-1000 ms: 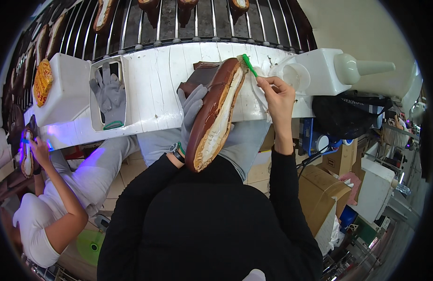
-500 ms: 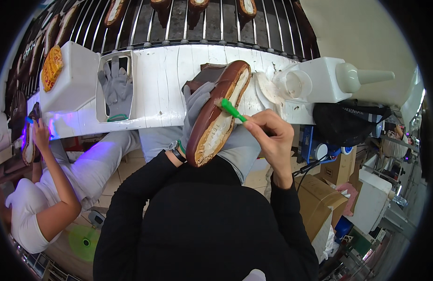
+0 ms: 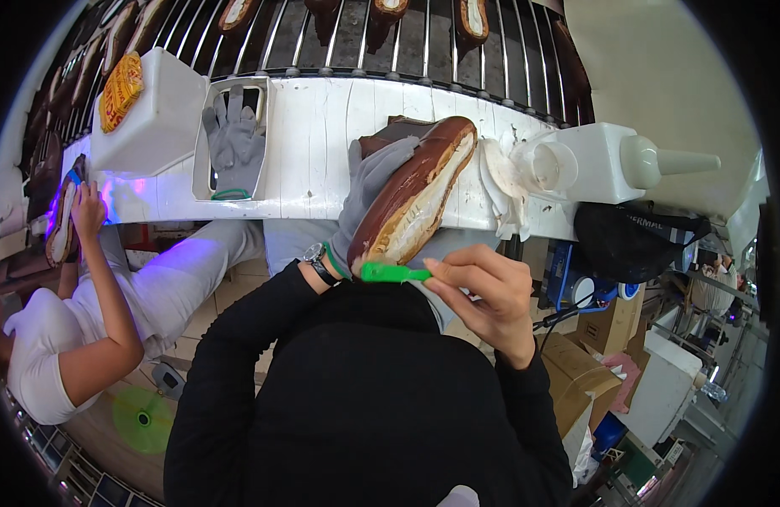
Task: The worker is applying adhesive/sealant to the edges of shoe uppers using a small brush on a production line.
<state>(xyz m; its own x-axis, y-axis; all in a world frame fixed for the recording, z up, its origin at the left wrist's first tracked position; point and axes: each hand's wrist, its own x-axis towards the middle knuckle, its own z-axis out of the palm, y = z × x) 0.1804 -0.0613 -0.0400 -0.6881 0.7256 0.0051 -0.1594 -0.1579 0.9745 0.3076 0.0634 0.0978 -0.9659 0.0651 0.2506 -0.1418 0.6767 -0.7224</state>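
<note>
A brown leather shoe upper on a last (image 3: 415, 190) leans over the table's near edge, its pale underside turned up and to the right. My left hand (image 3: 369, 194), in a grey glove, grips it from its left side; the fingertips are partly hidden behind it. In my bare right hand (image 3: 489, 296) is a small green-handled brush (image 3: 396, 273), pinched between thumb and fingers. The brush's head is at the shoe's near end, close to my left wrist. Whether the bristles touch there is hard to tell.
Past the white table (image 3: 309, 144) runs a roller rack (image 3: 423, 51) with more shoes. A spare grey glove (image 3: 236, 148) lies in a white tray on the left. A clear cup (image 3: 548, 165) and white bottle (image 3: 605, 160) stand right. At left, a co-worker's hand (image 3: 87, 211) handles another shoe.
My right hand has brought the brush down and toward me, from the middle of the shoe's edge to its near end. My left hand still grips the shoe. The view has shifted slightly.
</note>
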